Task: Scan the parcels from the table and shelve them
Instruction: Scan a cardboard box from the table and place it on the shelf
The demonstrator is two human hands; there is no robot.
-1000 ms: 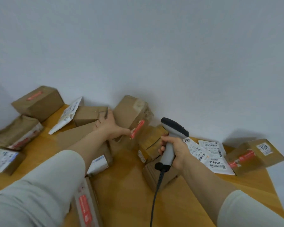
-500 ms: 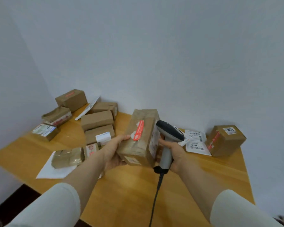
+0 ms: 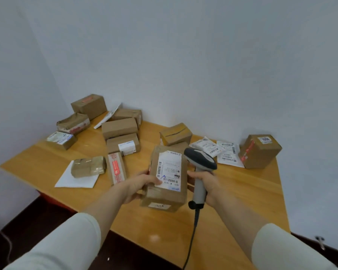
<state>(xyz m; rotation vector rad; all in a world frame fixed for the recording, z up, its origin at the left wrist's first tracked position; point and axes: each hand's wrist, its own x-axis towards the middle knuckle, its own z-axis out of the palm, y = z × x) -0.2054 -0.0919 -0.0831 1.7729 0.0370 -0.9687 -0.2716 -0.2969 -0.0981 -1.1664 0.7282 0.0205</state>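
My left hand [image 3: 142, 185] grips a brown cardboard parcel [image 3: 167, 195] above the wooden table [image 3: 242, 201], its white barcode label turned up toward me. My right hand [image 3: 208, 187] holds a grey handheld scanner [image 3: 200, 161] by its handle, right beside the parcel's right edge, with its black cable hanging down. Several more brown parcels lie on the table: a cluster at the back left [image 3: 119, 127], one behind the held parcel [image 3: 175, 133] and one marked 1006 at the right [image 3: 259, 151].
White mailer bags with labels [image 3: 225, 152] lie between the scanner and the right box. A taped bundle rests on a white sheet [image 3: 76, 177] near the table's left front edge. White walls close off the back and left. Dark floor lies below.
My left hand lifted the parcel from the pile, brought it toward me and turned it from its red-taped side to its label side. The scanner stayed beside it.
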